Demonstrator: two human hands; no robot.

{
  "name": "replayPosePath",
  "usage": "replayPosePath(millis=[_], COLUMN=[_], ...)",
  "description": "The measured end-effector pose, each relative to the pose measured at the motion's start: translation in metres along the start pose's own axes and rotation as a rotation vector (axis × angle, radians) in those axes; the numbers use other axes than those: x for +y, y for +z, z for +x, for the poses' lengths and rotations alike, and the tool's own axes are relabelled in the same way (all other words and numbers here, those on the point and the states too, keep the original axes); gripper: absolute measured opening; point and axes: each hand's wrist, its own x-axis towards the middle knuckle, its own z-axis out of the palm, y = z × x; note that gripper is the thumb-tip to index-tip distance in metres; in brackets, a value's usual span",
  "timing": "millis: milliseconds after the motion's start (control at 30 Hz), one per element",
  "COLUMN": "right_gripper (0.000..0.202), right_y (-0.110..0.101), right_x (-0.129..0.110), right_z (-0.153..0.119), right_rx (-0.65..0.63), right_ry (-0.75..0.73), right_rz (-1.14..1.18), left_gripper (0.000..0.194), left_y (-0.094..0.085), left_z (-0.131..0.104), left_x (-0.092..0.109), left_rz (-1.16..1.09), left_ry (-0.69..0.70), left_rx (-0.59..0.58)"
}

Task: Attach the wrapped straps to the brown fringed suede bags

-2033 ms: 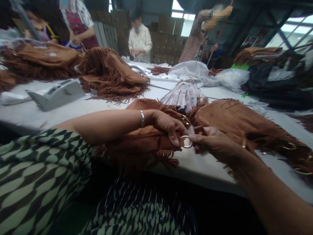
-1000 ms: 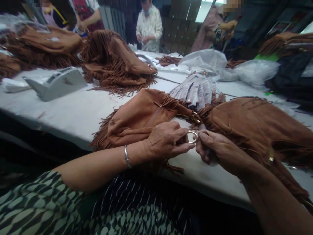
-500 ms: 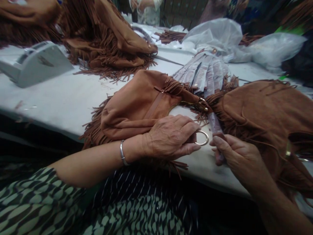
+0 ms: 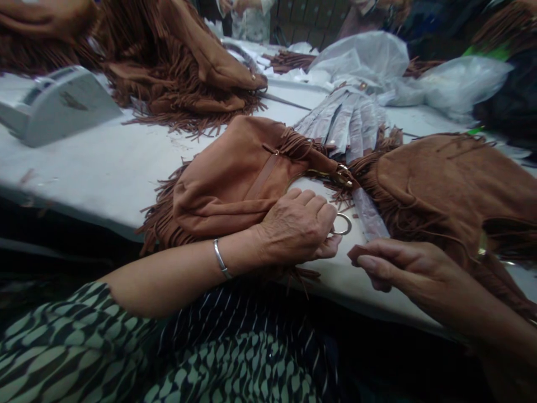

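- While the left hand (image 4: 300,226) curls closed just off the bag's near edge, a metal ring (image 4: 350,225) sticks out at its fingertips; whatever else that palm grips is hidden.
- With the fringed brown bag (image 4: 226,173) as the dial's centre and twelve pointing away from the person, the ring sits at four o'clock, near the table's front edge.
- Further out at four o'clock, the right hand (image 4: 398,260) pinches the end of a brown strip (image 4: 356,254) between thumb and fingers, apart from the ring.
- A clear plastic sleeve (image 4: 371,215) runs from the bag's metal buckle (image 4: 344,175) towards that hand; whether it joins the strip cannot be told.
- The ring looks rigid, smooth and probably slippery, so its rim suits a firm thumb-and-finger hold.
- The strip seems thin, light and bendable; close to its bare end is the surest grip, since the plastic would likely slide.
- The bag looks soft and slumps in folds, so it is best steadied by a handful of its body, clear of the fringe, which could snag.
- Around it on the white table (image 4: 126,162): a second fringed bag (image 4: 436,179) at three o'clock, plastic-wrapped strips (image 4: 346,120) at two, a grey dispenser (image 4: 73,106) at ten.
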Motion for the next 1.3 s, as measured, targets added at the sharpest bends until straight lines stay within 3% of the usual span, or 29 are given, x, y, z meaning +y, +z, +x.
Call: replayPosePath(millis=[167, 533, 800, 1000, 1200, 1300], right_gripper=[0.05, 0.055, 0.041, 0.036, 0.034, 0.032], right_y=[-0.005, -0.008, 0.0, 0.01, 0.027, 0.034], right_x=[-0.007, -0.015, -0.027, -0.026, -0.019, -0.018], right_z=[0.01, 0.023, 0.015, 0.014, 0.008, 0.004], right_rx=[-0.086, -0.11, 0.024, 0.065, 0.302, 0.334], right_ry=[-0.007, -0.011, -0.088, -0.032, -0.003, -0.053], right_rz=[-0.009, -0.086, -0.269, -0.371, -0.685, -0.779], left_gripper=[0.026, 0.028, 0.025, 0.023, 0.025, 0.026], left_y=[0.002, 0.003, 0.003, 0.004, 0.006, 0.005], left_z=[-0.001, -0.001, -0.002, 0.0, -0.003, -0.002], left_x=[0.001, -0.001, -0.001, 0.001, 0.0, 0.0], left_rz=[0.025, -0.05, -0.066, -0.048, -0.044, -0.054], left_ry=[0.015, 0.01, 0.044, 0.011, 0.03, 0.009], left_rx=[0.012, -0.007, -0.034, -0.019, 0.046, 0.025])
